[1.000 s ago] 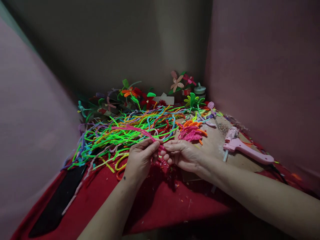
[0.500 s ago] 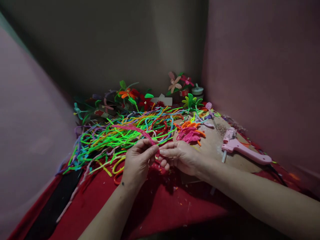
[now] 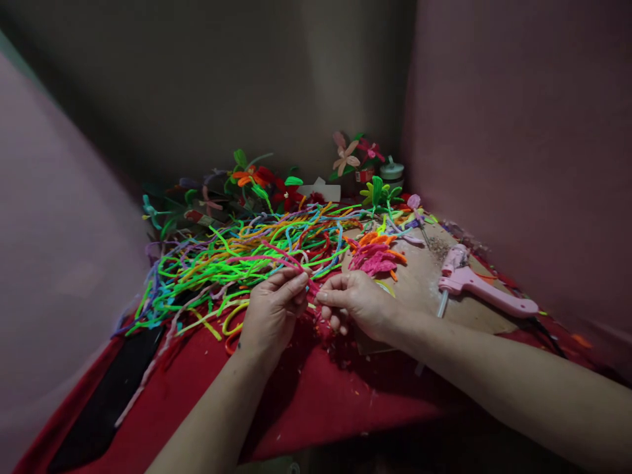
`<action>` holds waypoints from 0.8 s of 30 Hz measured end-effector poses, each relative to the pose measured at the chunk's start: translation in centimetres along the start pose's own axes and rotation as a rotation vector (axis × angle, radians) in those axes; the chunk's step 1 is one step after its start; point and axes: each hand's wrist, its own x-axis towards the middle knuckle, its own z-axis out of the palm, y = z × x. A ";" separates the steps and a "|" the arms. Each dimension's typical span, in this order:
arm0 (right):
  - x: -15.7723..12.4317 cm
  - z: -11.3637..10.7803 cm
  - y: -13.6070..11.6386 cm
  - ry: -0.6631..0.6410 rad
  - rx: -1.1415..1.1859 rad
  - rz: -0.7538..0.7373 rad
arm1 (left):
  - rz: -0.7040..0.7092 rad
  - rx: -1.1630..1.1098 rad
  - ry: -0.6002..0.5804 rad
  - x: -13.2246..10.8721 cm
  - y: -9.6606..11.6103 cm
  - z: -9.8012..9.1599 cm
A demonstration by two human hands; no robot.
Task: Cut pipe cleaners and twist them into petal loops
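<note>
A bright pink pipe cleaner [image 3: 286,255] is pinched between the thumb and fingers of my left hand [image 3: 277,304], its free ends reaching up and left over the pile. Close by on the right, my right hand [image 3: 358,304] pinches the short lower part of the same pink piece, thumb against forefinger. The bit between the two hands is small and partly covered by fingertips. Just beyond my hands lies a large heap of loose pipe cleaners [image 3: 237,253], mostly green with other colours. Pink petal-like loops [image 3: 372,260] rest on the cardboard [image 3: 419,280] past my right hand.
A pink glue gun [image 3: 486,293] with a glue stick in it lies on the cardboard at right. Pipe-cleaner flowers [image 3: 251,176] and a lidded jar [image 3: 392,172] stand along the back wall. A black strip [image 3: 106,401] crosses the red cloth [image 3: 316,408] at left.
The pink pipe cleaner's free ends have spread apart into separate strands. My hands have shifted slightly, and both still pinch it.
</note>
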 end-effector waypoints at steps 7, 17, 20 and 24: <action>0.6 -0.4 0.8 -0.070 0.095 -0.163 | -0.073 0.033 -0.006 -0.2 -0.2 -0.1; 0.8 -1.0 0.7 -0.107 0.158 -0.043 | -0.112 0.097 -0.074 -0.1 -0.2 -0.4; 0.8 -1.1 0.7 -0.105 0.149 -0.038 | -0.145 0.103 -0.073 0.0 -0.2 -0.6; 0.9 -0.9 0.7 -0.062 0.152 -0.040 | -0.161 0.107 -0.070 0.0 -0.5 -0.8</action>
